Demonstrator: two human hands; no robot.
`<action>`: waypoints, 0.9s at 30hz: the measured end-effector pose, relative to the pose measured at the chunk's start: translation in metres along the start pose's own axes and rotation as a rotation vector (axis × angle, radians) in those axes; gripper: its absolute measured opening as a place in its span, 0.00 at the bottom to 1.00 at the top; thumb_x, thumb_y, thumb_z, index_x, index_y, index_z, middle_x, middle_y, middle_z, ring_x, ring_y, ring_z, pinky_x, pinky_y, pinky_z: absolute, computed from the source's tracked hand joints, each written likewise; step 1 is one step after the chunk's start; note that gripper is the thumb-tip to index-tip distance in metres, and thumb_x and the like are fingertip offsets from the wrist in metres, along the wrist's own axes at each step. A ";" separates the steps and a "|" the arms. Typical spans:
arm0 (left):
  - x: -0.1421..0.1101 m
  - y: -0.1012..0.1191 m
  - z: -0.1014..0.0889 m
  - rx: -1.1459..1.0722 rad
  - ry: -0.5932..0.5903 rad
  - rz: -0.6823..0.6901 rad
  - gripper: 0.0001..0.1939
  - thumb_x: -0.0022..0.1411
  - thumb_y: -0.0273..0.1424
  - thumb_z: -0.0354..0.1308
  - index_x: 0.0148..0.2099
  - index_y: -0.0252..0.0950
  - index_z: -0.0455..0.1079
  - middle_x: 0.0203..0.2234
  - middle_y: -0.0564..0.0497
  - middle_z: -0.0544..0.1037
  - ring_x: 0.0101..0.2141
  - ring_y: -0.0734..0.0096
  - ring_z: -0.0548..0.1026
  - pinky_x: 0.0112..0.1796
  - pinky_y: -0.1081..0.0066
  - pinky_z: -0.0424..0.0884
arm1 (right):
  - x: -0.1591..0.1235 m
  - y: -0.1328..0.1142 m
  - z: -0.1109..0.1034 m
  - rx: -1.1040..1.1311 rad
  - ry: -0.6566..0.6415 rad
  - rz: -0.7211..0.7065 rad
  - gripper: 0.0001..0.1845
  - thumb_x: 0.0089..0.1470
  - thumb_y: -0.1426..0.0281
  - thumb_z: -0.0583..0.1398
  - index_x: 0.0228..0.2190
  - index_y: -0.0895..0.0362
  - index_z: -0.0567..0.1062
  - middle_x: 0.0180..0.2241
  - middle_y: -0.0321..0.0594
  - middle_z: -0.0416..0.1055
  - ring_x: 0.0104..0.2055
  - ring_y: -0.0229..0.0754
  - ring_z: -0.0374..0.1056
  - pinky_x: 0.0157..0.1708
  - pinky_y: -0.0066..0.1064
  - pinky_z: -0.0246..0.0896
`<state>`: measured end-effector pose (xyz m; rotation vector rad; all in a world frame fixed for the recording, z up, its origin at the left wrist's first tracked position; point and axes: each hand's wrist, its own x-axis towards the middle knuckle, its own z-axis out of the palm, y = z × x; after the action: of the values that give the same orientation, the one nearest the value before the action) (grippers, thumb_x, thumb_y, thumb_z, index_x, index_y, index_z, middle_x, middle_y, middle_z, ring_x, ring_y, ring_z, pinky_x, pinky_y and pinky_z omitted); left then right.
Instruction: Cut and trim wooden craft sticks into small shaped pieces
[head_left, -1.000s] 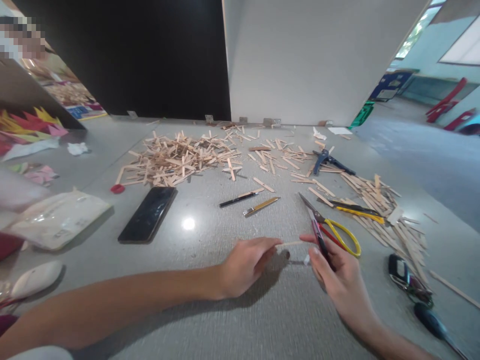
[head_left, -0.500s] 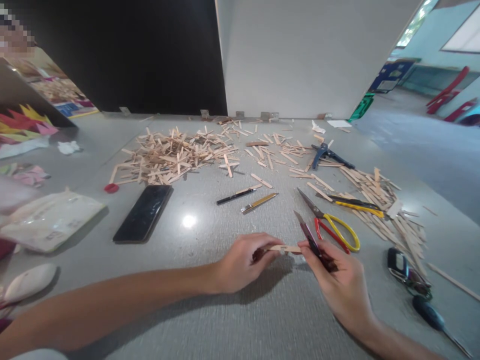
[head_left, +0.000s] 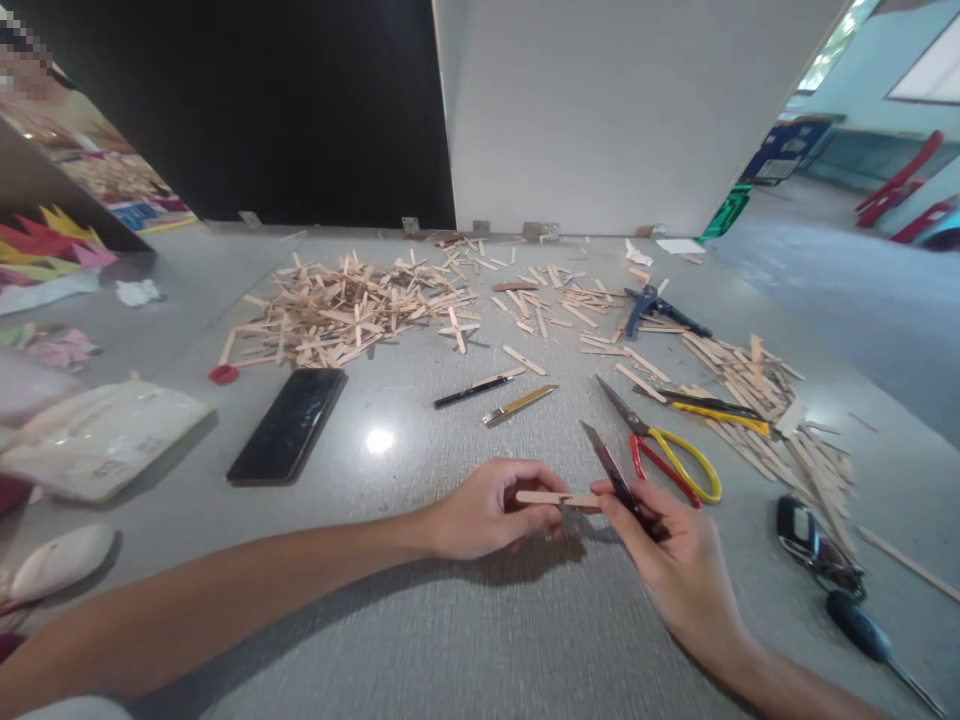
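A flat wooden craft stick (head_left: 541, 497) with a small notch near its middle lies level between my hands. My left hand (head_left: 491, 508) is curled loosely around its left part, thumb below and index finger above; the rounded left end shows. In my right hand (head_left: 679, 560), thumb and index finger pinch the stick's right end. That same hand also grips a dark reddish utility knife (head_left: 616, 474), its blade pointing up and left, away from the stick. Scissors (head_left: 660, 450) with red and yellow handles lie just beyond my right hand.
A heap of craft sticks (head_left: 352, 310) sits at the back left, more sticks (head_left: 750, 390) at right. Nearby lie a phone (head_left: 285, 425), a black pen-like tool (head_left: 472, 392), a yellow cutter (head_left: 519, 405), blue-handled pliers (head_left: 649, 308), keys (head_left: 817, 545) and a screwdriver (head_left: 859, 625).
My left hand has loosened and shifted slightly, so the stick's left end, hidden before, now shows. The stick's notch has turned, and the knife tip has moved slightly left.
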<state>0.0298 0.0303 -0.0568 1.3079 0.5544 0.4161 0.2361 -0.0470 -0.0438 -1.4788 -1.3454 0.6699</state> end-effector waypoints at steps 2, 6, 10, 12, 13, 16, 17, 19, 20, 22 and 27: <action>0.001 0.000 -0.001 -0.042 -0.027 -0.006 0.16 0.66 0.42 0.68 0.43 0.35 0.71 0.30 0.53 0.79 0.21 0.81 0.67 0.24 0.78 0.64 | 0.000 0.001 0.000 0.009 -0.001 0.035 0.10 0.55 0.63 0.66 0.30 0.53 0.89 0.22 0.39 0.83 0.20 0.40 0.74 0.19 0.24 0.68; 0.003 0.001 -0.003 -0.080 -0.054 -0.011 0.12 0.68 0.38 0.66 0.40 0.35 0.70 0.31 0.53 0.80 0.22 0.81 0.68 0.25 0.78 0.64 | -0.002 0.003 0.000 0.036 -0.024 0.083 0.11 0.55 0.61 0.67 0.29 0.53 0.88 0.23 0.40 0.82 0.21 0.40 0.72 0.19 0.24 0.66; 0.004 0.003 -0.006 -0.086 -0.103 -0.009 0.14 0.70 0.40 0.65 0.39 0.36 0.68 0.30 0.52 0.80 0.22 0.81 0.68 0.25 0.77 0.64 | -0.003 0.002 0.000 0.081 -0.066 0.109 0.12 0.56 0.60 0.66 0.30 0.54 0.88 0.21 0.39 0.80 0.19 0.38 0.67 0.17 0.24 0.61; 0.005 0.003 -0.007 -0.089 -0.138 -0.015 0.18 0.70 0.44 0.65 0.39 0.36 0.68 0.30 0.52 0.81 0.22 0.80 0.69 0.25 0.77 0.64 | -0.003 0.001 0.000 0.083 -0.065 0.107 0.12 0.56 0.60 0.67 0.29 0.54 0.88 0.20 0.38 0.78 0.17 0.36 0.64 0.16 0.23 0.59; 0.005 0.004 -0.007 -0.094 -0.154 -0.014 0.19 0.70 0.47 0.65 0.39 0.36 0.67 0.30 0.52 0.81 0.22 0.80 0.69 0.25 0.76 0.64 | -0.003 0.000 0.000 0.077 -0.064 0.103 0.12 0.55 0.60 0.67 0.29 0.54 0.88 0.20 0.38 0.78 0.17 0.36 0.64 0.16 0.23 0.58; 0.006 0.004 -0.008 -0.118 -0.178 -0.010 0.23 0.68 0.51 0.66 0.39 0.36 0.67 0.30 0.51 0.80 0.22 0.80 0.69 0.25 0.76 0.65 | -0.003 -0.001 0.000 0.063 -0.075 0.099 0.12 0.55 0.60 0.67 0.29 0.54 0.88 0.22 0.39 0.80 0.19 0.38 0.67 0.18 0.24 0.61; 0.006 0.003 -0.008 -0.127 -0.182 -0.010 0.23 0.68 0.51 0.67 0.39 0.36 0.67 0.30 0.51 0.80 0.22 0.80 0.69 0.25 0.76 0.65 | -0.003 -0.001 0.000 0.063 -0.083 0.102 0.12 0.56 0.61 0.67 0.29 0.54 0.88 0.22 0.39 0.80 0.20 0.38 0.68 0.18 0.24 0.62; 0.006 0.004 -0.009 -0.140 -0.185 -0.013 0.23 0.67 0.51 0.67 0.39 0.36 0.68 0.30 0.51 0.80 0.23 0.79 0.69 0.25 0.75 0.66 | -0.003 0.000 0.000 0.070 -0.093 0.105 0.12 0.57 0.61 0.67 0.30 0.53 0.88 0.22 0.39 0.81 0.21 0.39 0.69 0.19 0.24 0.63; 0.007 0.004 -0.009 -0.142 -0.186 -0.015 0.23 0.67 0.51 0.68 0.39 0.36 0.68 0.30 0.52 0.79 0.23 0.79 0.69 0.25 0.75 0.66 | -0.004 0.000 0.001 0.074 -0.095 0.105 0.12 0.57 0.61 0.67 0.30 0.53 0.88 0.23 0.39 0.81 0.21 0.39 0.70 0.20 0.24 0.64; 0.006 0.005 -0.009 -0.134 -0.188 -0.016 0.23 0.67 0.51 0.68 0.39 0.36 0.68 0.30 0.52 0.79 0.24 0.79 0.69 0.26 0.76 0.66 | -0.004 0.000 0.001 0.083 -0.099 0.103 0.12 0.57 0.61 0.67 0.30 0.53 0.87 0.24 0.40 0.82 0.22 0.40 0.71 0.20 0.25 0.65; 0.007 0.005 -0.010 -0.127 -0.202 -0.006 0.23 0.69 0.51 0.67 0.38 0.36 0.68 0.31 0.52 0.78 0.24 0.80 0.69 0.26 0.77 0.66 | -0.005 0.000 0.000 0.082 -0.107 0.096 0.12 0.58 0.60 0.67 0.30 0.54 0.87 0.23 0.40 0.81 0.19 0.38 0.66 0.17 0.25 0.60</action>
<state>0.0289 0.0434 -0.0549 1.2094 0.3568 0.3051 0.2349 -0.0515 -0.0454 -1.4659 -1.3179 0.8672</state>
